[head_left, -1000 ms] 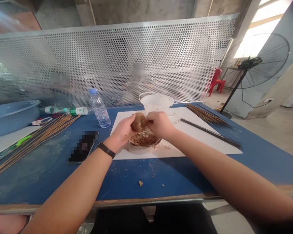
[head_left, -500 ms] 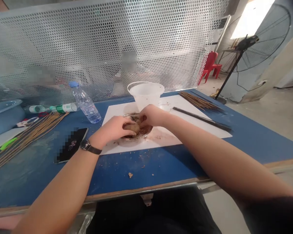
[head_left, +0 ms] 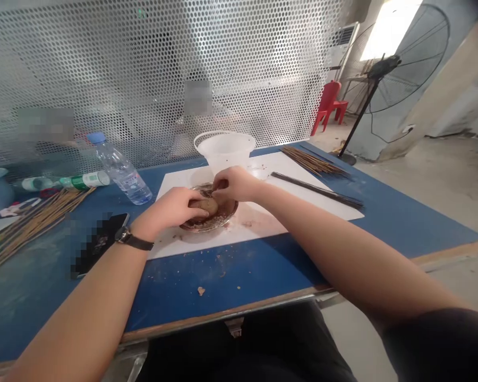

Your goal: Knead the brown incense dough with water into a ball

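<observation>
1. The lump [head_left: 209,206] lay low in the bowl [head_left: 211,230], between the two hands: to the right of the left palm, and on the near side of the right hand's fingertips.
2. The left hand [head_left: 170,208] was the nearer one; its thumb and fingers were closed around the lump's left part, a narrow grip from the side.
3. The right hand [head_left: 239,184] arched over the bowl's far right part with its fingers bent downward, close to the lump's free end. Whether it touched the lump or pinched anything, I could not tell.
4. The lump's longer way seemed to run across, from the left grip toward the right hand, though fingers hid one end, so its true axis was uncertain.
5. Brown crumbs lay in the bowl below both hands.
6. The bucket [head_left: 230,151] stood just beyond the right hand; the paper [head_left: 263,225] spread beneath the bowl.
</observation>
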`<action>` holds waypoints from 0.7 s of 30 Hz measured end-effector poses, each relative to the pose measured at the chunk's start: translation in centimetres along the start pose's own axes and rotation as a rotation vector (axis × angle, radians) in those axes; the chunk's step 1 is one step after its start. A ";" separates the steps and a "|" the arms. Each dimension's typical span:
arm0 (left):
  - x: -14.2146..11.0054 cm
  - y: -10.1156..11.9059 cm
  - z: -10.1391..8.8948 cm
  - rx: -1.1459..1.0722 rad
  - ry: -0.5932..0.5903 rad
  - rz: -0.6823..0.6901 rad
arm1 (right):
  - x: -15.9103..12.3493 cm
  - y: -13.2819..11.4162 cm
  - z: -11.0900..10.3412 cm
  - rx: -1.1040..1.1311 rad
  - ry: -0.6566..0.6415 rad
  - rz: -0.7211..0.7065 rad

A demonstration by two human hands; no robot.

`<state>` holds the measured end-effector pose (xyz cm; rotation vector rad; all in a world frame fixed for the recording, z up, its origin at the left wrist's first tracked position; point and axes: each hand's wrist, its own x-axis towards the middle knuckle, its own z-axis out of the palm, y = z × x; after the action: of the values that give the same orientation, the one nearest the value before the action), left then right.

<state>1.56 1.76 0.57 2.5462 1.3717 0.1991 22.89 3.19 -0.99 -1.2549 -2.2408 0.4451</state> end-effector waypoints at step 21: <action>0.7 1.2 1.8 -0.241 -0.004 0.012 | 0.2 -0.1 1.5 0.187 0.193 0.298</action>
<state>3.36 1.44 -0.78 2.3552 1.2478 0.3392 21.82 3.28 -2.09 -1.4689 -1.8149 0.6007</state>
